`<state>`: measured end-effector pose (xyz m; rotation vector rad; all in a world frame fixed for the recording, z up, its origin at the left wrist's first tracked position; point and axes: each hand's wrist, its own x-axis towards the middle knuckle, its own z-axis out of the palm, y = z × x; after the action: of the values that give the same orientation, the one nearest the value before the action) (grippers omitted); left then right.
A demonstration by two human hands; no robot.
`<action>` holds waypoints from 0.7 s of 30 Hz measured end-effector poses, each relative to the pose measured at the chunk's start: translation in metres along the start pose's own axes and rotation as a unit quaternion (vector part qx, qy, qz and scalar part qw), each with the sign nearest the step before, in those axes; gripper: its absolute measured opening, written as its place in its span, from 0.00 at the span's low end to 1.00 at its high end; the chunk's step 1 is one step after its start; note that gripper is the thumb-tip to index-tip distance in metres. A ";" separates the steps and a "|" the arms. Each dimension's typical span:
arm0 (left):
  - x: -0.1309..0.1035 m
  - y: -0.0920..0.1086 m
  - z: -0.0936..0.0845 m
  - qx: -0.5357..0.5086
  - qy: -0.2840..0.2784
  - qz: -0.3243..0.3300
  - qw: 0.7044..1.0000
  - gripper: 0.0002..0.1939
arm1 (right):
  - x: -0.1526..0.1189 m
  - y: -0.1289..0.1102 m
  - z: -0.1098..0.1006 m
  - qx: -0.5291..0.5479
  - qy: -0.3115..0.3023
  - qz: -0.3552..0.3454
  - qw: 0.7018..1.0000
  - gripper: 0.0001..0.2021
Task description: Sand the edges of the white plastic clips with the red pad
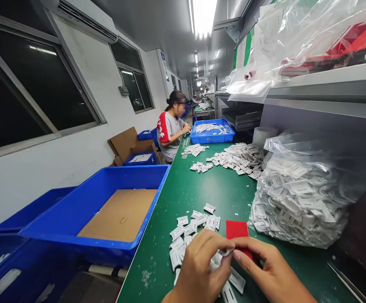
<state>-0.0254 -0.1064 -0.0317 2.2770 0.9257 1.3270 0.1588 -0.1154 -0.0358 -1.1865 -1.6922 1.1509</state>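
My left hand (203,263) is closed in a pinch on a small white plastic piece (224,252), mostly covered by the fingers. The fingertips of my right hand (261,263) meet it there, closed on something too small and hidden to make out. Just beyond the hands lies a red square sheet (237,229), partly under my right fingers. Loose white plastic pieces (177,232) with slots spread over the green table (157,256) beside and beneath my left hand.
A clear bag (299,202) full of white pieces stands at right, near metal tweezers (347,280). Farther along are a pile of pieces (241,158) and a blue tray (213,136). A large blue bin (91,240) adjoins the table's left edge. A co-worker (172,126) sits beyond.
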 end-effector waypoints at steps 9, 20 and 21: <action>-0.001 -0.003 -0.002 0.036 -0.033 -0.041 0.998 0.11 | -0.006 0.005 0.000 -0.065 0.032 -0.038 0.997 0.15; 0.000 0.002 0.001 -0.211 0.003 -0.319 0.924 0.14 | 0.001 0.009 -0.009 0.150 0.146 0.104 0.972 0.17; 0.002 0.003 0.000 -0.237 0.009 -0.331 0.913 0.13 | 0.002 0.010 -0.010 0.195 0.152 0.128 0.960 0.18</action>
<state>-0.0237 -0.1072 -0.0290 1.4015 1.1004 1.0994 0.1704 -0.1092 -0.0415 -1.2735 -1.0443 1.3063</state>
